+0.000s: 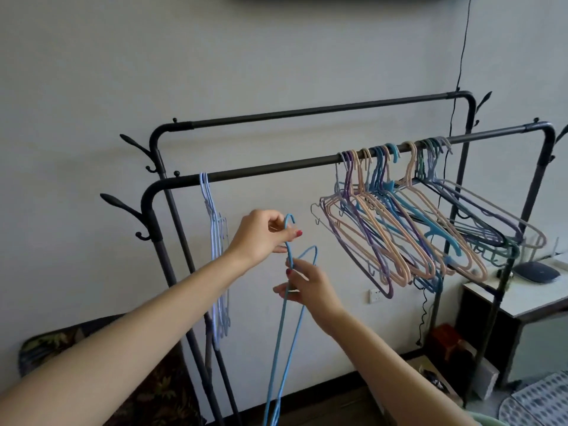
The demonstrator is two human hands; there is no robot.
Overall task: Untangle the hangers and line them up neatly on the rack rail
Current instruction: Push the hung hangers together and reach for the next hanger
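Note:
Two light blue hangers hang between my hands below the front rack rail. My left hand pinches the hook of one near its top. My right hand grips the neck of the hangers just below. A few pale blue hangers hang straight near the left end of the front rail. A tangled bunch of beige, purple and blue hangers crowds the rail's right part, tilted and overlapping.
A second, higher rail runs behind the front one. Side hooks stick out at the rack's left end. A small white table with a grey device stands at the right. A black cable hangs down the wall.

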